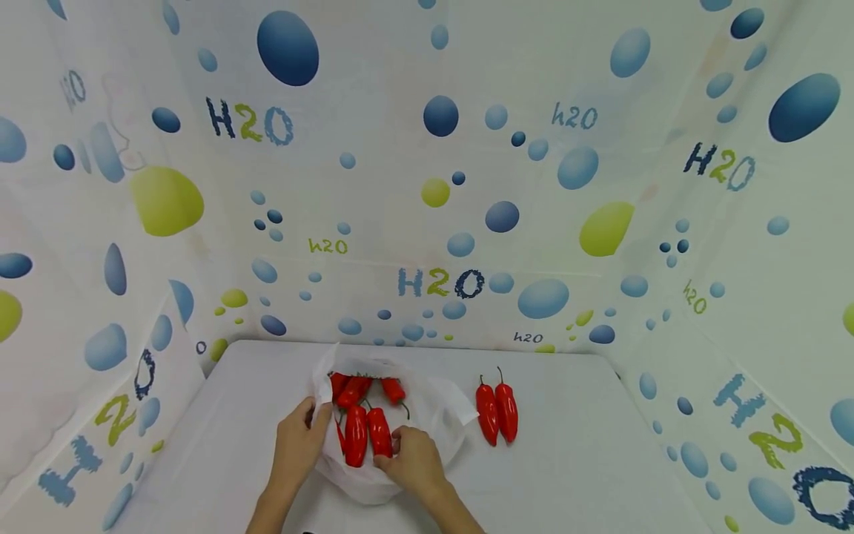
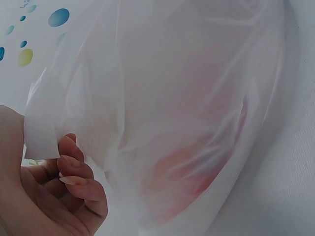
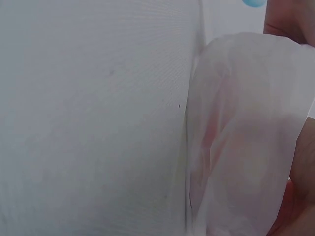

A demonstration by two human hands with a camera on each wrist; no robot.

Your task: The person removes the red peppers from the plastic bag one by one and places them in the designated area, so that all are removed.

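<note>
A white plastic bag (image 1: 443, 415) lies with its mouth wide open, several red peppers (image 1: 356, 436) inside it. My left hand (image 1: 296, 445) pinches the bag's left edge between thumb and fingers; in the left wrist view the fingers curl at the film. At the near side of the mouth, my right hand (image 1: 415, 460) holds the lower end of a red pepper (image 1: 379, 430) between thumb and fingers. Through the cloudy bag film (image 3: 251, 123) in the right wrist view, red shows faintly, and the bag hides most of that hand.
Two more red peppers (image 1: 507, 412) with thin stems lie side by side on the white table (image 1: 574, 460), right of the bag. A curtain (image 1: 373, 193) printed with bubbles and H2O lettering encloses the table at the back and sides.
</note>
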